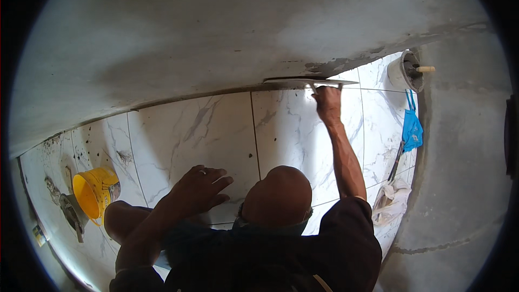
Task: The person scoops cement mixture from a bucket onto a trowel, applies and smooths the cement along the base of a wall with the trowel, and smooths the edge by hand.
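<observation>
My right hand (328, 103) grips the handle of a long, flat metal trowel (348, 82) and holds its blade along the foot of a grey plastered wall (227, 21), where dark, patchy material shows at the edge. My left hand (200, 189) is open, fingers apart and slightly bent, over the white marble-patterned tiles (194, 130) with nothing in it. A rounded bare knee (275, 194) shows at lower centre, and another (119, 216) at lower left.
At left, a yellow bucket (86, 192) stands beside a dirty metal tool (73, 216). At right are a grey bucket (400, 75) with a wooden-handled tool, blue cloth or bag (412, 130), a long dark tool (396, 159), crumpled white material (392, 203) and a concrete surface (448, 157).
</observation>
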{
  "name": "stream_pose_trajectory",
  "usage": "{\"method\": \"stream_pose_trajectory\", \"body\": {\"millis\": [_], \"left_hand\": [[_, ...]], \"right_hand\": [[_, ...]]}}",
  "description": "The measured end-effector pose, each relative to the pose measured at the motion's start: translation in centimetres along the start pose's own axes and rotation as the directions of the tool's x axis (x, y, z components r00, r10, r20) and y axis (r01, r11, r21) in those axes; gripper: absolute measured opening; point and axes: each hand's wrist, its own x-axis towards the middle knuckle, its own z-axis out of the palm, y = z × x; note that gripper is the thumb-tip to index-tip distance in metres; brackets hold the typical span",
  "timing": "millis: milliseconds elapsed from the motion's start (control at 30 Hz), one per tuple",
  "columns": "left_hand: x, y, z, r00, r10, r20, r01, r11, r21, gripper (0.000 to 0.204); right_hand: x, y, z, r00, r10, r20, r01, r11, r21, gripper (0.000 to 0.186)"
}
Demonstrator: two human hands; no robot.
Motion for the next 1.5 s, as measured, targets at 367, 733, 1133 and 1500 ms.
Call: {"method": "stream_pose_trajectory", "body": {"millis": [367,733,1133,1500], "left_hand": [[-0.4,-0.2,0.3,1.000,-0.002,0.010,0.002,1.000,0.004,0.044],[-0.8,0.3,0.0,0.999,-0.020,0.044,0.020,1.000,0.012,0.043],[-0.2,0.1,-0.2,0.999,0.000,0.039,0.000,1.000,-0.012,0.042],[-0.2,-0.3,0.3,1.000,0.001,0.024,-0.001,1.000,-0.008,0.043]], "right_hand": [[-3.3,-1.1,2.2,0.999,-0.006,0.049,0.005,1.000,0.011,0.024],[-2.1,-0.4,4.3,0.997,0.034,-0.074,-0.042,0.992,-0.116,0.018],[0.0,-1.7,-5.8,0.967,0.025,-0.254,-0.026,1.000,0.002,0.031],[0.6,-1.6,-1.0,0.999,-0.038,-0.001,0.038,0.997,0.073,0.025]]}}
